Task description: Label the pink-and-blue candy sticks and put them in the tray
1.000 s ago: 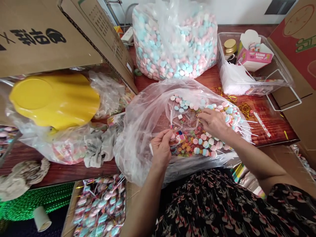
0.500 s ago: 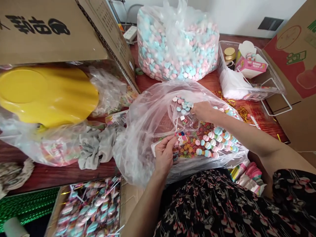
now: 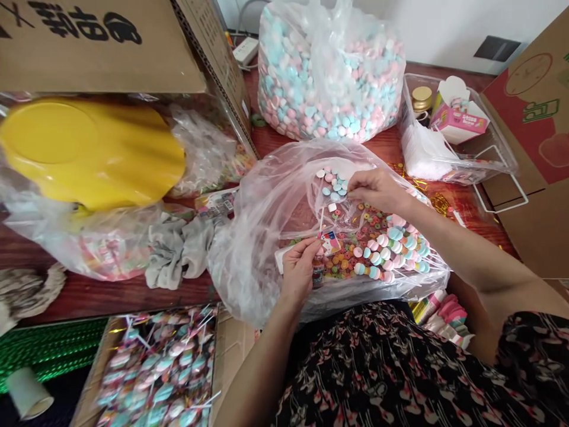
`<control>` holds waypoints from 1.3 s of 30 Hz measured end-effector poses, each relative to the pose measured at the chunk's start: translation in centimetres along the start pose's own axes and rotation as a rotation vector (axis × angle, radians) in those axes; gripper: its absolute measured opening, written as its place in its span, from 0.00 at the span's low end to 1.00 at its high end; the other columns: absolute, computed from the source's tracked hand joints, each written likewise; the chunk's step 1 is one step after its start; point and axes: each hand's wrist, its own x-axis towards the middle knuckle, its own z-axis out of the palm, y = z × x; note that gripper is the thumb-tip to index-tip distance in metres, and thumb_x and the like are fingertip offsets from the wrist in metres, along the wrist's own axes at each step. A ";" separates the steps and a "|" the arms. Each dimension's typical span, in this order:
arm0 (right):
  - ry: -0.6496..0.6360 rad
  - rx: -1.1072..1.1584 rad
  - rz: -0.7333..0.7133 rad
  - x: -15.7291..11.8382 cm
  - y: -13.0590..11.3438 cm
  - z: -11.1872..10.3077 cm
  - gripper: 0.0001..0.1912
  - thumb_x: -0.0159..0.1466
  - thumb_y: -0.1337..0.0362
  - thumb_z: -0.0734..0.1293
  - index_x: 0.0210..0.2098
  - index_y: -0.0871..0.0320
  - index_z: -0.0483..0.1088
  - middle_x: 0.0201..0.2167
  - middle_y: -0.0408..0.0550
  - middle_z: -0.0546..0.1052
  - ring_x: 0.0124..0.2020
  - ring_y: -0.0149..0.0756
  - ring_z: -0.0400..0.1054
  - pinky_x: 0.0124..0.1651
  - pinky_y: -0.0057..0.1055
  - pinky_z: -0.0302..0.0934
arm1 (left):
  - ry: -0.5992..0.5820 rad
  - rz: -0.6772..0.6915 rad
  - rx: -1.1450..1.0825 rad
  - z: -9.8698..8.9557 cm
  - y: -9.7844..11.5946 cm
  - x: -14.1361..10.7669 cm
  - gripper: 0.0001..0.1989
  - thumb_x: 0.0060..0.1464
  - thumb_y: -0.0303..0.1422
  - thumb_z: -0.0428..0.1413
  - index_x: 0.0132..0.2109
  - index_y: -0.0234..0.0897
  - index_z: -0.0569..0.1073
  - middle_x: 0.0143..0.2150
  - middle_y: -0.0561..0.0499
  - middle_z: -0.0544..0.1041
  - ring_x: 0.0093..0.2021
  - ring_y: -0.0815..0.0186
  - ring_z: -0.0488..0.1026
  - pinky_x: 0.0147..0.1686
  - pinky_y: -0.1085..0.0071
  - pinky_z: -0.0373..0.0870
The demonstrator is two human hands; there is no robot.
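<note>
My left hand (image 3: 300, 265) pinches a thin white stick (image 3: 322, 220) that points upward. Beside its fingertips is a small colourful card (image 3: 329, 243); whether the fingers touch it I cannot tell. My right hand (image 3: 377, 188) is closed, fingertips together at the edge of a small heap of pink, blue and white marshmallows (image 3: 336, 187); anything between them is hidden. Coloured candy rings (image 3: 341, 261) lie under and around the hands on a clear plastic sheet (image 3: 260, 237). To the right, finished-looking marshmallow skewers (image 3: 395, 246) lie in a pile with their white sticks pointing right.
A big clear bag of marshmallows (image 3: 329, 89) stands behind. At the back right is a clear plastic basket (image 3: 500, 155). On the left are a yellow bowl (image 3: 93, 154) and a cardboard box (image 3: 106, 53). Below left, an open box holds several wrapped skewers (image 3: 155, 373).
My right hand has lifted slightly from the marshmallow heap, and its fingers now show pinched together. My left hand keeps the stick in nearly the same place. The view has shifted a little.
</note>
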 end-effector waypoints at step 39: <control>0.362 0.854 0.000 -8.0 -2.1 11.3 0.06 0.61 0.63 0.68 0.30 0.58 0.74 0.27 0.44 0.76 0.28 0.30 0.68 0.34 0.28 0.63 | -0.192 0.178 0.363 0.9 -0.9 -1.3 0.17 0.51 0.43 0.63 0.25 0.35 0.73 0.23 0.55 0.69 0.23 0.74 0.63 0.24 0.77 0.61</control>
